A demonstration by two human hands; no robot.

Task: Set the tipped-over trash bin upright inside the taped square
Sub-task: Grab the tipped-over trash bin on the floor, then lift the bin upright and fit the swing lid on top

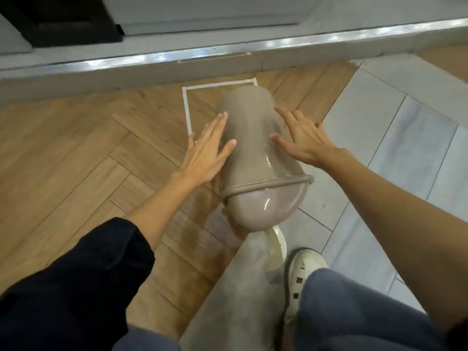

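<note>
A taupe plastic trash bin (pixel 250 148) with a domed lid lies tilted on the floor, its base pointing away into the white taped square (pixel 187 107) and its lid end toward me. My left hand (pixel 207 150) lies flat against the bin's left side, fingers spread. On the bin's right side rests my right hand (pixel 301 138), also flat with the fingers apart. Neither hand closes around the bin. The bin hides the near and right sides of the taped square.
A grey step with a metal edge (pixel 228 50) runs across just beyond the square. Wooden herringbone floor (pixel 88 148) lies to the left, pale tiles (pixel 392 148) to the right. My shoe (pixel 304 269) and knees are at the bottom.
</note>
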